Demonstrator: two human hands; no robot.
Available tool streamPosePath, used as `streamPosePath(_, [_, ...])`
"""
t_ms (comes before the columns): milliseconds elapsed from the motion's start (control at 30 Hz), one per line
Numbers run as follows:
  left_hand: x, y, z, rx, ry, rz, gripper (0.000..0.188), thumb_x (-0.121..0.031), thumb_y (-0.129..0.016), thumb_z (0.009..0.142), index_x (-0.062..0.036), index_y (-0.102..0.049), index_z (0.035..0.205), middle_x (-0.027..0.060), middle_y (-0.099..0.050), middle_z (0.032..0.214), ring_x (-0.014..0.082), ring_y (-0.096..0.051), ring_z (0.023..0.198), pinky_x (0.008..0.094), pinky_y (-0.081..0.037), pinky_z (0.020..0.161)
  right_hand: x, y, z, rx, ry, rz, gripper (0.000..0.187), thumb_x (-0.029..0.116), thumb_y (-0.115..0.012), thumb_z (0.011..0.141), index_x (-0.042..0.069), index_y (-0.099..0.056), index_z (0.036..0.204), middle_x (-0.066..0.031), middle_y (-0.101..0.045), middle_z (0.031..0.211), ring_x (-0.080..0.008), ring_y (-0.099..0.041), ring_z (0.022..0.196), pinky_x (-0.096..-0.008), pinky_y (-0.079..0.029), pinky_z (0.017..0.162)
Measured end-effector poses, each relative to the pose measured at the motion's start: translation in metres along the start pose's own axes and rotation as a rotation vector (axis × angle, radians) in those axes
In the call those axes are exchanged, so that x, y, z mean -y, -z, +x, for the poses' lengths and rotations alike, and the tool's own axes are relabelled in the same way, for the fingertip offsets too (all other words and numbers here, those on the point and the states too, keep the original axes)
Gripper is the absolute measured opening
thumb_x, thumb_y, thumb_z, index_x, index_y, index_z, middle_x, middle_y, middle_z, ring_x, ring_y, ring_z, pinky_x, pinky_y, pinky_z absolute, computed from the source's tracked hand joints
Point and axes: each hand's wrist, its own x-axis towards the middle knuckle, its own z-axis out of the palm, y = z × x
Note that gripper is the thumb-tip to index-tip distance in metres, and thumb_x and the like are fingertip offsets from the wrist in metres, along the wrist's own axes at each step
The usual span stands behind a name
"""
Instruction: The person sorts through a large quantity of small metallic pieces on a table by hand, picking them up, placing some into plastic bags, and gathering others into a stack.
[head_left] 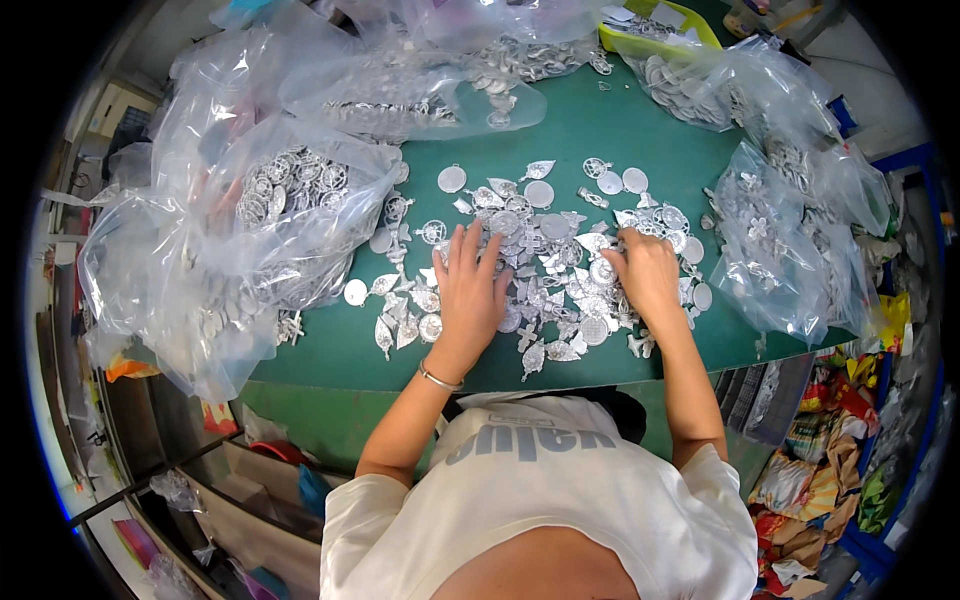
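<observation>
A spread of silver metal charms [555, 290] lies on the green tabletop, with leaf shapes, round discs and crosses among them. My left hand [469, 287] rests on the left part of the pile, its fingers stretched and spread over the pieces. At the right part, my right hand [648, 270] reaches in with thumb and forefinger apart and the other fingers bent. It touches charms, and nothing shows held in it. A leaf charm [533, 357] and a small cross charm [527, 337] lie near the front edge, between my forearms.
Clear plastic bags [300, 190] full of silver charms crowd the left side. More filled bags [770, 230] stand at the right. A yellow-green tray [690, 22] sits at the far right. Below the right edge are colourful crumpled packages [815, 450]; a beige drawer [240, 500] is at lower left.
</observation>
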Motion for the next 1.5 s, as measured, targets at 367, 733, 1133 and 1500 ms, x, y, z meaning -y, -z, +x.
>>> streamPosePath(367, [-0.045,-0.012,-0.023,0.621,0.997,-2.205,0.03,-0.022,-0.045,0.095,0.001,-0.051,0.114,0.0124,-0.057,0.112,0.0228,-0.057,0.102,0.0339,-0.047,0.088,0.06,0.022,-0.041,0.232,0.106,0.774,0.027,0.004,-0.054,0.083,0.002,-0.055,0.11,-0.012,-0.061,0.08,-0.0242,-0.056,0.077,-0.0327,-0.045,0.068])
streamPosePath(733, [-0.03,0.001,-0.04,0.556,0.85,-1.798,0.022,-0.004,-0.045,0.088,0.0051,-0.056,0.106,0.0139,-0.062,0.086,0.0173,-0.058,0.072,0.0273,-0.048,0.064,0.063,-0.035,0.022,-0.075,0.445,0.193,0.022,0.008,-0.063,0.073,0.002,-0.061,0.095,-0.0076,-0.058,0.103,-0.027,-0.049,0.101,-0.042,-0.033,0.093])
streamPosePath(1133, [-0.006,0.007,-0.032,0.127,0.49,-1.139,0.025,0.004,-0.048,0.081,0.0011,-0.057,0.105,0.0078,-0.061,0.082,0.0151,-0.053,0.062,0.0254,-0.042,0.055,-0.017,0.016,0.003,0.093,-0.11,0.927,0.017,-0.005,-0.05,0.08,-0.005,-0.058,0.095,-0.0122,-0.064,0.087,-0.0234,-0.061,0.081,-0.0325,-0.048,0.073])
streamPosePath(1500, [0.041,0.002,0.035,-0.006,0.325,-0.191,0.018,-0.014,-0.068,0.076,0.0001,-0.063,0.086,0.0133,-0.059,0.088,0.0318,-0.059,0.078,0.0374,-0.046,0.067,0.012,-0.004,-0.007,-0.028,-0.001,0.111,0.025,0.01,-0.072,0.067,0.001,-0.059,0.086,-0.0142,-0.053,0.086,-0.0317,-0.05,0.086,-0.04,-0.04,0.075])
